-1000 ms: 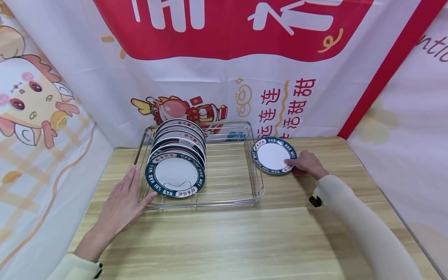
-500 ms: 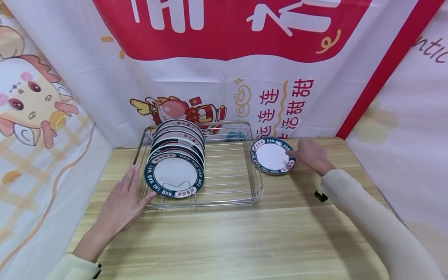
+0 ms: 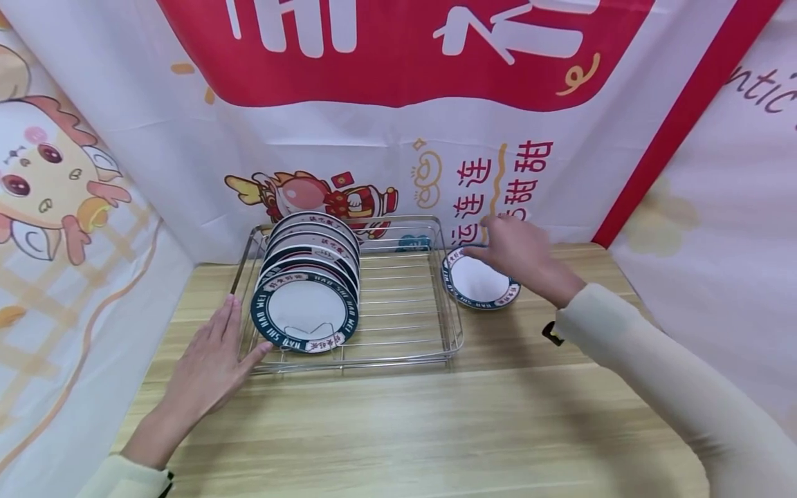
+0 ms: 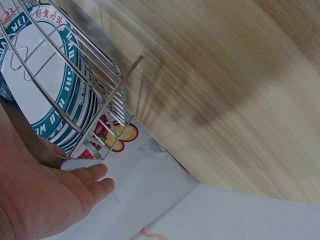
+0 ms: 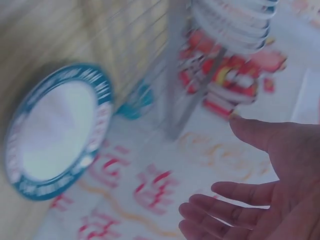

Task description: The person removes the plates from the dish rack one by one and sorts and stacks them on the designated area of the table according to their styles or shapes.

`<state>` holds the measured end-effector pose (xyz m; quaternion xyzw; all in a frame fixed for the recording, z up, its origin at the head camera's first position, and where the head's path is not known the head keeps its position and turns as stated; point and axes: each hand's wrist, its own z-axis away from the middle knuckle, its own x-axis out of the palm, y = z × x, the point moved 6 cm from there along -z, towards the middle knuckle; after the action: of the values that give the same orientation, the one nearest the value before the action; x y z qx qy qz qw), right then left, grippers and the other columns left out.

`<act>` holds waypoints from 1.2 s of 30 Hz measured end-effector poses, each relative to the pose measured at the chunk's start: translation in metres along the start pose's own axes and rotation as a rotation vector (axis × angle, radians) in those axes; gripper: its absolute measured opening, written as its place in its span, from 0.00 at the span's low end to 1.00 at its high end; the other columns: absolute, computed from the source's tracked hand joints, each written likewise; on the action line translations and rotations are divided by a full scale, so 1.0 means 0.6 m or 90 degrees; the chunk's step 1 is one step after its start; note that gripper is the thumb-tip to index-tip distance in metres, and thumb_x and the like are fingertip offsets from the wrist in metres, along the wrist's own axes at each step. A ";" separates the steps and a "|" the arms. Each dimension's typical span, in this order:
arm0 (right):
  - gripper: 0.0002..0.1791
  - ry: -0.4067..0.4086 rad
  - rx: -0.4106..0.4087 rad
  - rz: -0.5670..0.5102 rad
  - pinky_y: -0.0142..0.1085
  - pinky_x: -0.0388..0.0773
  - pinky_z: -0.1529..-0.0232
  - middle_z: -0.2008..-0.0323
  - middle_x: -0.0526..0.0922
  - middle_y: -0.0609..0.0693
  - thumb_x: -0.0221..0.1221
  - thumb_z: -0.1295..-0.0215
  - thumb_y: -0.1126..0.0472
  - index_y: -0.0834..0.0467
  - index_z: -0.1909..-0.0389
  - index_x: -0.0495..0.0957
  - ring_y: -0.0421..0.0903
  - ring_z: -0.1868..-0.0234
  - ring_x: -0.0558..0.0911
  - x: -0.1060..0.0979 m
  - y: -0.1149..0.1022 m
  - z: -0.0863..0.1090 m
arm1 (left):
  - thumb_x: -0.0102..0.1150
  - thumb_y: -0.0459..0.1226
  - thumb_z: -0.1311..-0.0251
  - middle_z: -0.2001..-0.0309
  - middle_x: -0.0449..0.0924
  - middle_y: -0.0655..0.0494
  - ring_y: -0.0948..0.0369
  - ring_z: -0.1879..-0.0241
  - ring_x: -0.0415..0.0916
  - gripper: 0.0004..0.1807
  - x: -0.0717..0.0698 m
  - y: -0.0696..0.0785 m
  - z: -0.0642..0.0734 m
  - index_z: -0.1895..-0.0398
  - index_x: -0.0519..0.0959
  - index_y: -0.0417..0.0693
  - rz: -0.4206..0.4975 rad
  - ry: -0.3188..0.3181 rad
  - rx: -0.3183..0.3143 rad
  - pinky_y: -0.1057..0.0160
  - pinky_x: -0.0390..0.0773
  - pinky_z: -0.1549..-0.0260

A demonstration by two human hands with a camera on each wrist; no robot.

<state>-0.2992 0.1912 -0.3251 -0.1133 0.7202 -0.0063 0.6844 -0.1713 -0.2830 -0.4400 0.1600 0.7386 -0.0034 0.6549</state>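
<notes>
In the head view, a wire dish rack (image 3: pixel 398 360) stands on the table, with several plates on edge in its left half. The front plate (image 3: pixel 308 304) has a white middle and a dark green lettered rim. My left hand (image 3: pixel 205 366) lies along the rack's left side, fingers straight, thumb near its front left corner. To the right of the rack, a matching green-rimmed plate (image 3: pixel 476 283) lies flat on the table. Over its back right part hovers my right hand (image 3: pixel 523 256), holding nothing. The right wrist view shows that hand's fingers (image 5: pixel 235 210) extended and apart from the plate (image 5: pixel 57 132).
Behind the rack hangs a printed cloth (image 3: pixel 349 124) in white and red. Further cloths bound the left (image 3: pixel 118 277) and right sides. Bare wooden table (image 3: pixel 398 429) spreads in front of the rack. The rack's right half shows bare wires.
My right hand has let go of the flat plate's right edge, risen, and moved left and back over it. The flat plate and my left hand stay in place; the head view shifts slightly.
</notes>
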 end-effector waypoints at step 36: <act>0.20 -0.091 -0.339 -0.057 0.30 0.71 0.75 0.71 0.81 0.42 0.72 0.33 0.43 0.53 0.52 0.87 0.40 0.71 0.78 0.035 -0.394 0.008 | 0.46 0.62 0.21 0.15 0.37 0.32 0.36 0.17 0.41 0.53 0.001 -0.003 0.000 0.15 0.39 0.32 -0.001 0.005 0.004 0.40 0.40 0.17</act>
<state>-0.2590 -0.0421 -0.3075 -0.3212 0.6406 0.1613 0.6786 -0.1718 -0.2844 -0.4407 0.1615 0.7412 -0.0050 0.6516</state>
